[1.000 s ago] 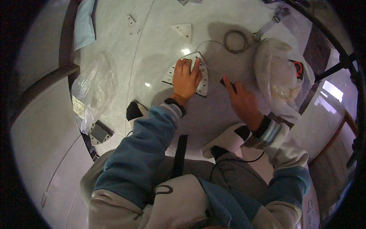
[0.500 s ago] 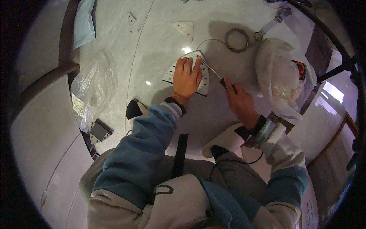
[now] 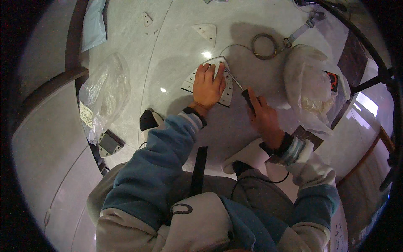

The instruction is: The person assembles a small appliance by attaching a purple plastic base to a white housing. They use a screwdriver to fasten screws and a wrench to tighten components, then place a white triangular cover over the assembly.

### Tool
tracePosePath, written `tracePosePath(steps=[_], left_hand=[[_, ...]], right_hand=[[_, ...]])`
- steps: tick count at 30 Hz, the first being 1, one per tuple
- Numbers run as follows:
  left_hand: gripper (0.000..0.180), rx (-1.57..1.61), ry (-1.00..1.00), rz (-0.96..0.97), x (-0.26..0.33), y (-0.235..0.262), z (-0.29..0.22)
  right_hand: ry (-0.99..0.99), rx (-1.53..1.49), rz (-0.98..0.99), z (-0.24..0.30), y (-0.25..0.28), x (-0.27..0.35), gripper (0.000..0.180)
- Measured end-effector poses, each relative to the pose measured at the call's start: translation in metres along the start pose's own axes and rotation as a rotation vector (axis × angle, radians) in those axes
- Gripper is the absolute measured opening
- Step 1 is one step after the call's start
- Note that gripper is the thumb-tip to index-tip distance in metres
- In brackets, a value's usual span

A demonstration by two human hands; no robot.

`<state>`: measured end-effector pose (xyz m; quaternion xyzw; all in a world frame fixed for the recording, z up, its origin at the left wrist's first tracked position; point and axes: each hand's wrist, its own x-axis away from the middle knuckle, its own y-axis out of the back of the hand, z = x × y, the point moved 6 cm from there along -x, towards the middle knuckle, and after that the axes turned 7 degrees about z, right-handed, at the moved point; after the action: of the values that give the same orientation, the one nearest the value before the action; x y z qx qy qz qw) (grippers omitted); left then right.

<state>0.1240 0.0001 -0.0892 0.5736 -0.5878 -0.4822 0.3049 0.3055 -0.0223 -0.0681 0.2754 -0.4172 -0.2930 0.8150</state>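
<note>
A fan-shaped pale metal plate (image 3: 226, 93) with rows of holes and dark slots lies on the floor ahead of me. My left hand (image 3: 208, 86) rests on it palm down, fingers stretched toward its narrow far end. The index finger lies close to a hole there. In my right hand (image 3: 265, 119) is a screwdriver (image 3: 247, 100), gripped by its dark handle. Its thin metal shaft slants up and left, and the tip is close to my left index finger. Whether the tip touches the plate or a screw is too small to tell.
A coiled cable (image 3: 264, 46) with a grey strap (image 3: 299, 33) lies beyond the plate. Clear plastic bags lie right (image 3: 308, 94) and left (image 3: 107, 92). Small triangular plates lie farther off (image 3: 206, 32) (image 3: 147, 19). A dark-topped block (image 3: 110, 143) sits lower left, a pale blue packet (image 3: 94, 25) upper left.
My right hand and the screwdriver have shifted slightly; more of the handle shows and the tip has drawn back a little toward me. My left hand stays on the plate.
</note>
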Motion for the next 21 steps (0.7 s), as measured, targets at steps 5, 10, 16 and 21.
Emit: tracePosePath(steps=[5, 10, 16, 21], left_hand=[[0.048, -0.003, 0.007, 0.005, -0.001, 0.001, -0.001], [0.048, -0.008, 0.010, -0.001, -0.001, 0.001, -0.001], [0.049, 0.002, 0.041, 0.015, -0.001, 0.001, 0.000], [0.046, 0.038, 0.035, 0.004, -0.001, 0.001, 0.002]], right_hand=[[0.054, -0.408, -0.160, 0.011, 0.016, 0.000, 0.053], [-0.176, -0.634, 0.138, 0.014, 0.039, -0.008, 0.050], [-0.231, -0.555, 0.261, 0.023, 0.090, -0.028, 0.047], [0.202, -0.034, -0.116, 0.067, 0.130, -0.040, 0.034]])
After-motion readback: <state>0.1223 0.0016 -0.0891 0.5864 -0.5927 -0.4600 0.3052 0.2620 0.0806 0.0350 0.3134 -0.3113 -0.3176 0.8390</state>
